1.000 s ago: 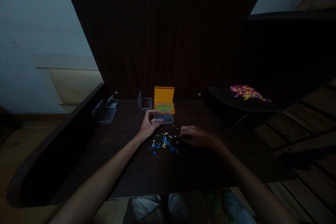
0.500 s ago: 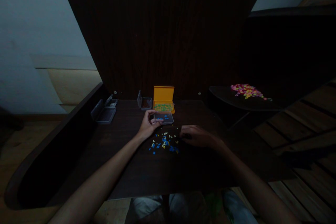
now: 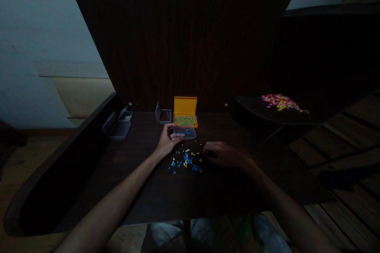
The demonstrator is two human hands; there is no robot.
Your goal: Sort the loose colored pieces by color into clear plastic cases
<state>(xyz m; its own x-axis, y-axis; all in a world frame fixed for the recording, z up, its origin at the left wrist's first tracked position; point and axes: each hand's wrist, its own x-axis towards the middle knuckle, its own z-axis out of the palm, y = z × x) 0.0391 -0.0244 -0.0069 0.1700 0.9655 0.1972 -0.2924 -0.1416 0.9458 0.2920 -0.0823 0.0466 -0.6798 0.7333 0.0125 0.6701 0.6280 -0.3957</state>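
My left hand (image 3: 168, 139) grips the left side of a clear plastic box (image 3: 191, 137), which has a few small blue pieces in it. Just in front of the box, a loose scatter of tiny blue, yellow and pale pieces (image 3: 187, 160) lies on the dark wooden desk (image 3: 154, 201). To the right of the scatter is my right hand (image 3: 219, 153), its fingers curled together low over the desk. Shadow hides its fingertips, so I cannot see what is between them.
Behind the clear box stands an opened yellow case (image 3: 185, 106) with green and yellow pieces inside. A small lidded box (image 3: 165, 116) is beside it. More clear boxes (image 3: 119, 130) sit at the left. Colourful pieces (image 3: 282, 102) are heaped on a shelf at the right.
My right hand has shifted very slightly at the right edge of the scatter. My left hand and the clear box stay in place.
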